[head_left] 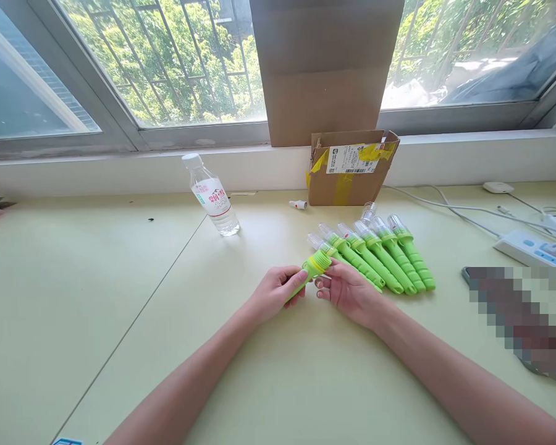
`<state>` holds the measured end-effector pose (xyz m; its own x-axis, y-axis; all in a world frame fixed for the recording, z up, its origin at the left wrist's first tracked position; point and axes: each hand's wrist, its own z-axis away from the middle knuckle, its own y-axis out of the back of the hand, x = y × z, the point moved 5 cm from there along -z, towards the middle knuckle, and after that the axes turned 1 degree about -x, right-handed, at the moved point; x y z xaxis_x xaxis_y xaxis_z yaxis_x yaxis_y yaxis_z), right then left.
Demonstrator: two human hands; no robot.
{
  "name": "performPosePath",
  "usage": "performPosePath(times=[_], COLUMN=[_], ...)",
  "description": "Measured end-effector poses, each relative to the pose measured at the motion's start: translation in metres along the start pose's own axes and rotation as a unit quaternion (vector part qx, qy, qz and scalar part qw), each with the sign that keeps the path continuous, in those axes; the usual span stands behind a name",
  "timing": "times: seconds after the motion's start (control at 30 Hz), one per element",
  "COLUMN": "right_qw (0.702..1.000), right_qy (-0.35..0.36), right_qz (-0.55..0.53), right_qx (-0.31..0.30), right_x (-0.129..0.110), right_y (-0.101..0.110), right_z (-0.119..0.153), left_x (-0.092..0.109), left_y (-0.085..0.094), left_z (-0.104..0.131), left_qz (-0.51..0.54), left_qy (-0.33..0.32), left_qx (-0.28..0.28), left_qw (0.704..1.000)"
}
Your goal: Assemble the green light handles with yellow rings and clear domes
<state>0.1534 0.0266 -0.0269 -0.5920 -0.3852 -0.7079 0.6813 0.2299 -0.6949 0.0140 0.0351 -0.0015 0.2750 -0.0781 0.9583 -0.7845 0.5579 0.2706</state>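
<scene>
My left hand [285, 285] is closed around a green flashlight-shaped tube [317, 262]. The tube tilts up to the right, its wide threaded end bare of a clear cap. Close to that end is my right hand [349, 290], palm partly turned up and fingers loosely bent and apart. Its uppermost fingertip meets or nearly meets the rim; I see nothing held in it. Just behind lie several similar green tubes [375, 253] in a slanted row, with clear caps on their wide ends. A loose clear cap [369, 212] stands behind the row.
A water bottle [215, 201] stands at the back left. Behind the row are an open cardboard box [352, 182] and a small white piece [299, 204]. Cables and a power strip [532, 247] lie to the right, near a pixelated dark object [519, 321]. Windows line the back.
</scene>
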Motion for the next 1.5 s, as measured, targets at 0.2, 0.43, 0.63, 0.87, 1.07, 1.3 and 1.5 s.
performPosePath(times=[0.2, 0.43, 0.63, 0.87, 1.07, 1.3, 1.5], right_qw=[1.000, 1.000, 1.000, 0.999, 1.000, 1.000, 1.000], right_qy=[-0.007, 0.004, 0.013, 0.010, 0.001, 0.007, -0.008], right_qz=[0.007, 0.007, 0.004, 0.023, 0.018, 0.010, -0.002], right_qx=[0.004, -0.005, -0.006, -0.036, -0.022, -0.010, -0.011], right_x=[0.0015, 0.0003, -0.0005, 0.0000, 0.0004, 0.0002, 0.0012], right_y=[0.0024, -0.0002, 0.0000, -0.0075, -0.0038, -0.0010, -0.0037], right_z=[-0.0007, -0.0002, 0.0002, 0.0043, 0.0030, 0.0015, 0.0024], left_x=[0.0010, -0.0003, -0.0016, -0.0011, -0.0006, 0.0026, 0.0013], left_y=[-0.0024, -0.0057, -0.0054, -0.0012, -0.0005, -0.0046, -0.0047], left_z=[0.0023, 0.0034, 0.0010, 0.0019, 0.0013, 0.0021, 0.0035], left_qz=[0.017, 0.026, 0.070, 0.076, 0.084, 0.079, 0.088], left_qy=[0.013, 0.046, 0.053, 0.058, 0.061, 0.055, 0.056], left_qx=[-0.003, 0.028, 0.028, 0.015, 0.012, -0.033, -0.059], left_qw=[1.000, 0.998, 0.996, 0.995, 0.995, 0.995, 0.993])
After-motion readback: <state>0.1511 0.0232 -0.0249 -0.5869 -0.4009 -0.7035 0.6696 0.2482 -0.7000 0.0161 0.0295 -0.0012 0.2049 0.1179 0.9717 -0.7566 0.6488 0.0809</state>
